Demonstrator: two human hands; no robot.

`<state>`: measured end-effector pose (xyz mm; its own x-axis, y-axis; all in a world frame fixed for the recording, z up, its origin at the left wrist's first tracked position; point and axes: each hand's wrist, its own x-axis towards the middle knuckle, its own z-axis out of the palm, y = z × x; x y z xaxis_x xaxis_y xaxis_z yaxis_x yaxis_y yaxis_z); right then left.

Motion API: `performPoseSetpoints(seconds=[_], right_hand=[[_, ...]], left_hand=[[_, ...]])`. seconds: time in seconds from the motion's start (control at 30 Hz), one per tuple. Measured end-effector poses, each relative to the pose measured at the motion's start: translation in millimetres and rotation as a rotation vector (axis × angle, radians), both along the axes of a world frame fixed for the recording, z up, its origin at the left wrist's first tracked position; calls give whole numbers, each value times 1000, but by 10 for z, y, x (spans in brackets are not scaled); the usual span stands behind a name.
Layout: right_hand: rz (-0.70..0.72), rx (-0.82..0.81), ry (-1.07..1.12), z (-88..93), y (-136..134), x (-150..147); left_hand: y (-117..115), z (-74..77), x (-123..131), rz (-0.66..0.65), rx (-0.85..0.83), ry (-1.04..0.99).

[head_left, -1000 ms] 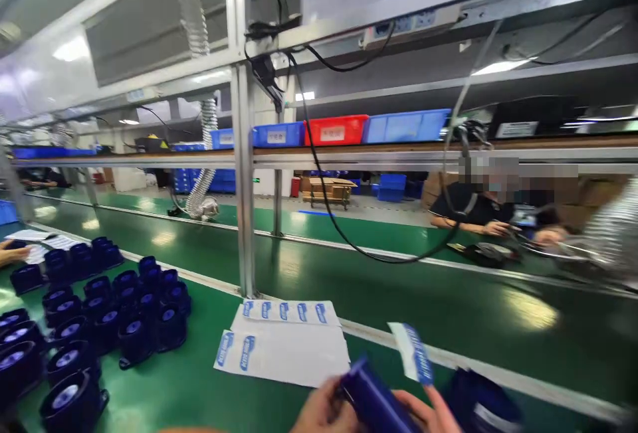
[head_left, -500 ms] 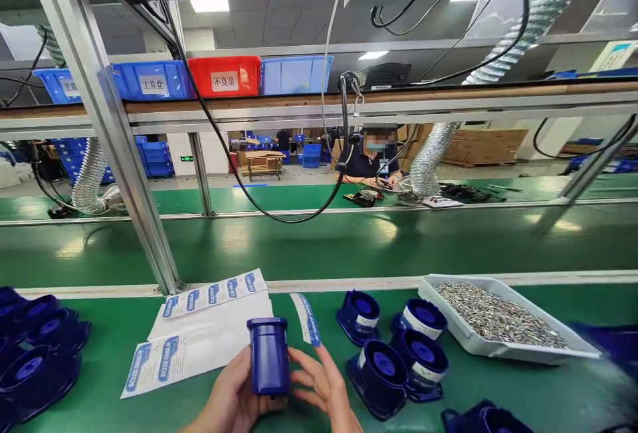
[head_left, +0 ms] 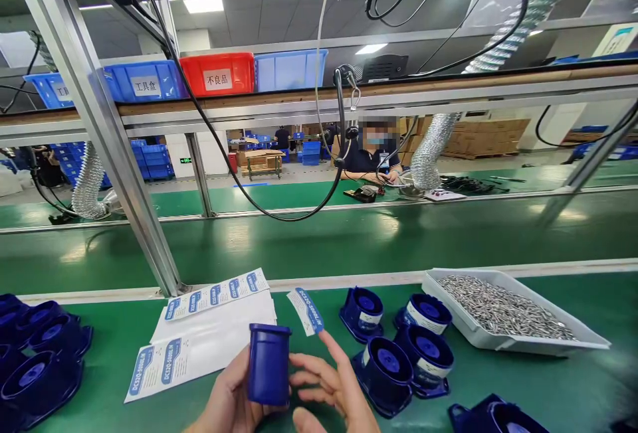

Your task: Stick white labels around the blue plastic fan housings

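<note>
My left hand [head_left: 230, 390] is closed around a dark blue plastic cylindrical housing [head_left: 269, 366], holding it upright with its flanged rim at the top. Beside it, my right hand [head_left: 333, 383] has its fingers spread. A curved white-and-blue label [head_left: 305, 311] clings to the tip of the right index finger. The other right fingers are close to the housing's right side; whether they touch it I cannot tell. Behind the left hand lie printed label sheets [head_left: 199, 337]. To the right stand several blue housings [head_left: 386, 373] with white labels around them.
A white tray [head_left: 523, 343] full of small metal pins or screws sits at the right. More blue housings [head_left: 37, 380] cluster at the left edge. A metal post [head_left: 107, 127] rises behind the sheets, and a black cable [head_left: 239, 184] loops overhead. Across the bench a person [head_left: 371, 154] sits working.
My right hand has turned a little, bringing its thumb into view, and the label on its index finger now shows more of its printed face. The housing has turned slightly in my left hand.
</note>
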<state>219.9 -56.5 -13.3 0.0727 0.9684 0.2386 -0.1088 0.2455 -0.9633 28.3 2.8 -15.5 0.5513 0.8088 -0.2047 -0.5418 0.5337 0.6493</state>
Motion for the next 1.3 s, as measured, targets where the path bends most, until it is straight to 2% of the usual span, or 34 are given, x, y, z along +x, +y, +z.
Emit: performPoseSetpoints(seconds=[0.17,0.3,0.53,0.7,0.77,0.83,0.93,1.0,1.03,1.1,1.2,1.3], right_hand=[[-92,-73,55,137,96,22],[-153,-65,22,155,164,32],[-60,30,-114,83,233,50],[8,20,-281,188,193,-17],[37,7,-328,248,168,-36],[50,-28,-364,281,144,-29],[131,-69,-452,263,105,26],[165,-40,-466,231,84,77],[141,-7,-437,221,80,104],[1,79,-322,224,88,162],[-214,138,-171,279,135,252],[-206,24,-90,325,171,293]], left_hand=[[-31,38,-2,8,23,38],[-128,112,40,57,116,90],[-244,142,87,37,324,178],[-222,126,42,95,496,291],[-203,113,31,75,467,271],[-180,119,31,72,361,219],[-131,190,41,149,186,187],[-93,257,47,231,122,193],[-76,287,48,274,107,195],[-54,322,47,332,95,193],[-63,315,50,322,95,202],[-99,268,63,289,125,233]])
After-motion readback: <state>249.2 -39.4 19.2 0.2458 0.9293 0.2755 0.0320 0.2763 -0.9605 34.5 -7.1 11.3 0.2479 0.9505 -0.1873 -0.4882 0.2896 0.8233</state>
